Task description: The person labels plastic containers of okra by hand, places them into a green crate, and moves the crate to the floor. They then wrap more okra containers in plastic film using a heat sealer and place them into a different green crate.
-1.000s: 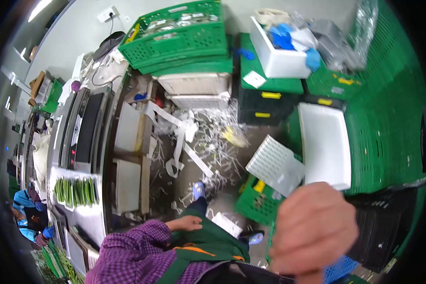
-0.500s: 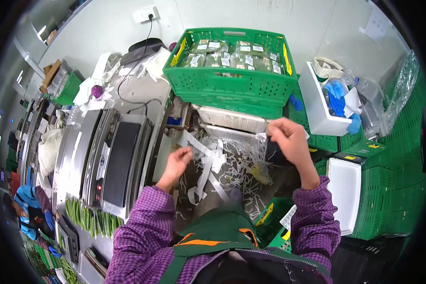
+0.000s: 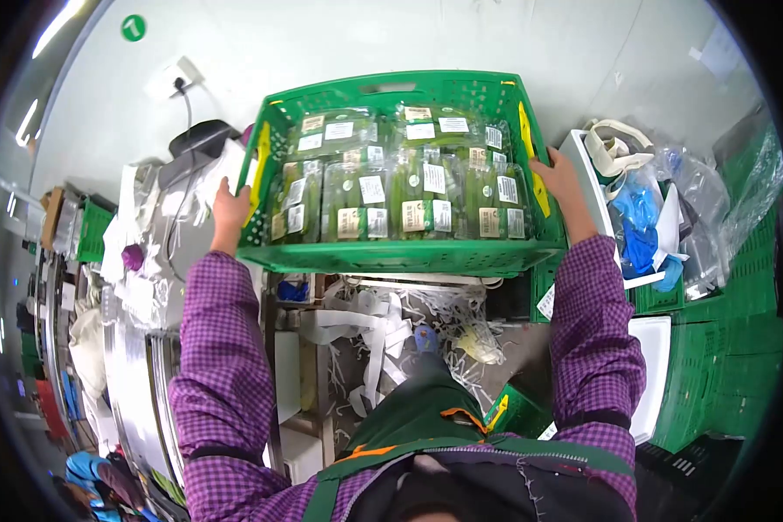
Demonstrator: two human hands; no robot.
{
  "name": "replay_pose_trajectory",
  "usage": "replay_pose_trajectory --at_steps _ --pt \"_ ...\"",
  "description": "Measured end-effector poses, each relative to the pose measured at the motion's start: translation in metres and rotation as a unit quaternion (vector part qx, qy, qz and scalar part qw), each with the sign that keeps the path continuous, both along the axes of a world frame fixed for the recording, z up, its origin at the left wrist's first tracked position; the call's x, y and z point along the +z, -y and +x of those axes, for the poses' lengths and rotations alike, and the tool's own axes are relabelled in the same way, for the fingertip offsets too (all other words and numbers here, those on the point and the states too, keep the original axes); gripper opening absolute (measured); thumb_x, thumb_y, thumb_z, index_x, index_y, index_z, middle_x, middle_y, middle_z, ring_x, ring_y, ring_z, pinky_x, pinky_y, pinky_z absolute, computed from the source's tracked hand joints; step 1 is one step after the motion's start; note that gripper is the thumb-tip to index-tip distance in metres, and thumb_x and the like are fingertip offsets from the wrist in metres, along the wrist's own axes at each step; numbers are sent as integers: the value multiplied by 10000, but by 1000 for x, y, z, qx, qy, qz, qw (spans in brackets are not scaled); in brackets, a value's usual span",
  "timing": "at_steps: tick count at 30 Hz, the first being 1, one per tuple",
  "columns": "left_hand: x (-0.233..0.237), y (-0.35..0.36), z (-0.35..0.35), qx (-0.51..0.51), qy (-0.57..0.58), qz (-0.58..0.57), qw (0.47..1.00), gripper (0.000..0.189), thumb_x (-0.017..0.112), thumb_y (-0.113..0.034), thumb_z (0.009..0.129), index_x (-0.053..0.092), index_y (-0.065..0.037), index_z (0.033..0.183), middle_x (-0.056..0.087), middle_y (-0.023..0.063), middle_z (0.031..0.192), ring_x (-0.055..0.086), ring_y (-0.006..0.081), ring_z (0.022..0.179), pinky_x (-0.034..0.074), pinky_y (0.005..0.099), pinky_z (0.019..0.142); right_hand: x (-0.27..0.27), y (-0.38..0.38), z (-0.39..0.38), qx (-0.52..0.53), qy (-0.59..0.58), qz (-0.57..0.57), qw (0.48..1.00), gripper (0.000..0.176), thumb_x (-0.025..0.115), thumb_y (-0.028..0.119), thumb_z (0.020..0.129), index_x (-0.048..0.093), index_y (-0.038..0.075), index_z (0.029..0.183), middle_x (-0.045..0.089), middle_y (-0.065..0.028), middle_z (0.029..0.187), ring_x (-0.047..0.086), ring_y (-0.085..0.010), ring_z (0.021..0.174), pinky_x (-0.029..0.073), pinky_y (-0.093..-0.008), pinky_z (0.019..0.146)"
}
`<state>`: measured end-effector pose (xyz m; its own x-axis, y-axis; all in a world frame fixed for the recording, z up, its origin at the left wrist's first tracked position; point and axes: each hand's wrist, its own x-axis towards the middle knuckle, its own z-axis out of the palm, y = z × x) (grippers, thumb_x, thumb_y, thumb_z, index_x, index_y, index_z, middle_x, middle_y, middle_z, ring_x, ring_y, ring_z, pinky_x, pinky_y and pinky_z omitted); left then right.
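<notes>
A green plastic crate (image 3: pixel 400 258) with yellow side handles is tilted so that its inside shows. It holds several clear packs of green vegetables (image 3: pixel 426 196) with white and beige labels. My left hand (image 3: pixel 230 213) is at the crate's left side, its fingers closed on the edge by the yellow handle. On the right side, my right hand (image 3: pixel 561 184) grips the edge beside the other yellow handle. The crate hides part of the fingers of both hands.
White paper strips (image 3: pixel 378 335) litter the floor below the crate. At right, a white box (image 3: pixel 580 148) holds blue gloves (image 3: pixel 639 226) beside stacked green crates (image 3: pixel 739 365). A metal machine (image 3: pixel 135 383) stands left; a co-worker's blue sleeve (image 3: pixel 87 470) shows bottom left.
Both hands have moved forward and outward from above the littered floor and taken hold of the crate. The crate looks larger, closer and more tilted, and the view has shifted.
</notes>
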<state>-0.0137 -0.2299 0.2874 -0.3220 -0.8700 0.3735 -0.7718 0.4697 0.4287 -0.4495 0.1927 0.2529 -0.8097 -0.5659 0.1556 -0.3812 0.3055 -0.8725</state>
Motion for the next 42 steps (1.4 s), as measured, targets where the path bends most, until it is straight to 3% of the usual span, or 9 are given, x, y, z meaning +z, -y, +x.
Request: replay_pose_trajectory --at_steps 6,10,14,17,26,36,37,38,42 --pt "-12 63 -26 -32 -39 123 991 295 594 -217 755 663 29 904 648 118 698 609 172 634 466 312 602 10 17 1 1 58 -61 996 262 618 188 805 624 -20 965 552 -27 621 480 -102 465 391 -268 455" --pt "14 7 4 -66 -131 190 971 236 549 -233 805 582 -12 730 494 27 580 452 132 520 345 311 454 10 -17 46 -22 80 -104 991 353 628 188 783 587 -28 1059 593 -58 683 528 -108 532 436 -280 496" --pt "69 -62 24 -177 -148 275 933 249 592 -258 857 581 -37 743 523 3 658 524 105 605 425 266 526 46 -91 101 -77 105 -186 974 425 644 179 764 560 -47 1114 639 -96 850 576 -127 726 479 -292 667" --pt "106 -51 27 -114 -215 373 895 157 592 -163 829 599 -9 863 520 0 680 452 89 553 306 246 457 70 -143 109 -78 21 -265 961 476 660 177 802 507 -43 1196 580 -14 725 495 -59 588 414 -235 499" --pt "158 -105 1 -320 -83 164 929 290 456 -149 898 628 -6 1084 613 146 1047 554 196 916 401 300 886 126 -166 211 -177 63 -252 949 427 641 170 824 528 -22 1189 575 19 660 426 -16 470 336 -197 407" --pt "185 -40 -106 -365 -58 516 773 197 577 -251 868 569 -58 826 511 38 768 480 139 716 410 288 612 158 -148 321 -397 143 -209 882 493 675 198 816 510 -31 1220 620 -13 743 487 -28 568 384 -207 478" --pt "171 -25 -118 -371 -28 492 787 373 523 -368 896 586 -5 948 515 57 810 477 142 731 402 296 597 167 -142 331 -401 142 -200 883 513 668 189 824 483 -47 1240 641 -32 812 517 -36 613 409 -205 512" --pt "140 9 -122 -666 -47 270 694 557 415 -467 924 562 50 1070 504 67 817 471 159 721 399 299 585 171 -133 340 -404 135 -211 880 503 655 177 836 474 -54 1245 647 -31 838 531 -37 652 418 -205 530" --pt "90 38 -194 -737 -8 126 664 786 262 -640 887 535 45 1158 575 148 1036 526 234 872 403 378 791 156 -96 359 -491 113 -189 843 489 648 160 843 472 -50 1248 639 -21 841 517 -33 632 401 -194 509"
